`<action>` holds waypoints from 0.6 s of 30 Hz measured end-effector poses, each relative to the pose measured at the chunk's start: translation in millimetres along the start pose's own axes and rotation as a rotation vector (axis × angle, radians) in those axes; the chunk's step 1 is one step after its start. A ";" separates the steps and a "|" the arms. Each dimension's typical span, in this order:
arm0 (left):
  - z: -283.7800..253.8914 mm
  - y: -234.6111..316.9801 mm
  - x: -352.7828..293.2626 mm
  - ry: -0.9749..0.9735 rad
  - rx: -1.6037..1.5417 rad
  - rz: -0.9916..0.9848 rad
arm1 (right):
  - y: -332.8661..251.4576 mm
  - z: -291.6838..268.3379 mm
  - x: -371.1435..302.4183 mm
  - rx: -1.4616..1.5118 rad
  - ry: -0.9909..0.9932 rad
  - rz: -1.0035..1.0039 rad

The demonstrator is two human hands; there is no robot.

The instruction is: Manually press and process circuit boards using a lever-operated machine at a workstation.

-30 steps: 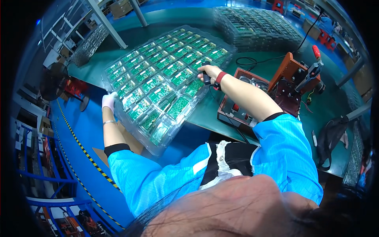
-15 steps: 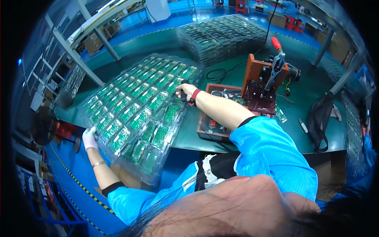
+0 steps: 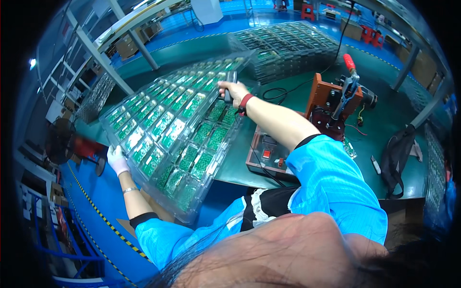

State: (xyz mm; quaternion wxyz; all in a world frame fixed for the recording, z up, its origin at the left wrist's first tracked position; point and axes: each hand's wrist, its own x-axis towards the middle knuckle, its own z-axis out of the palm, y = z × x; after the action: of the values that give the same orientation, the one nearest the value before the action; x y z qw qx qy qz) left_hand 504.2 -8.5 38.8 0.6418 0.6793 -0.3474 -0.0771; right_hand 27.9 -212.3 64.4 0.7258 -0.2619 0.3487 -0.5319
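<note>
A large clear plastic tray (image 3: pixel 144 168) filled with several green circuit boards (image 3: pixel 204 163) is held tilted over the green workbench (image 3: pixel 384 115) and past its near edge. My left hand (image 3: pixel 116 160), in a white glove, grips the tray's left edge. My right hand (image 3: pixel 234 91), with a red wristband, grips the tray's far right edge. Both sleeves are bright blue.
A stack of similar trays of boards (image 3: pixel 288 45) lies at the back of the bench. An orange test fixture with a red-handled clamp (image 3: pixel 336 103) stands on a box with a red button (image 3: pixel 265 154). A black bag (image 3: pixel 396 158) hangs at right. Blue floor with yellow-black tape (image 3: pixel 91 211) lies at left.
The tray has swung with both hands still on it; my left hand now sits lower at the tray's left edge and my right hand is further along its far edge.
</note>
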 end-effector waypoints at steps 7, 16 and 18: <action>2.6 28.0 5.8 0.080 -0.136 0.026 | -26.0 19.5 16.2 -0.044 -0.110 -0.186; 128.9 95.1 19.7 0.172 -0.249 0.081 | -88.9 -17.2 49.7 0.010 0.042 -0.335; 167.4 110.6 9.8 -0.037 -0.173 0.017 | -102.3 -40.5 55.0 -0.003 0.100 -0.339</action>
State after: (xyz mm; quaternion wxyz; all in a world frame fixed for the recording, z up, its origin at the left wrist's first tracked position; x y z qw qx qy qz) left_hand 378.1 -143.9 117.0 0.6920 0.6169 -0.3571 -0.1140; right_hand -53.7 -295.5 103.7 0.6073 -0.2912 0.3359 -0.6584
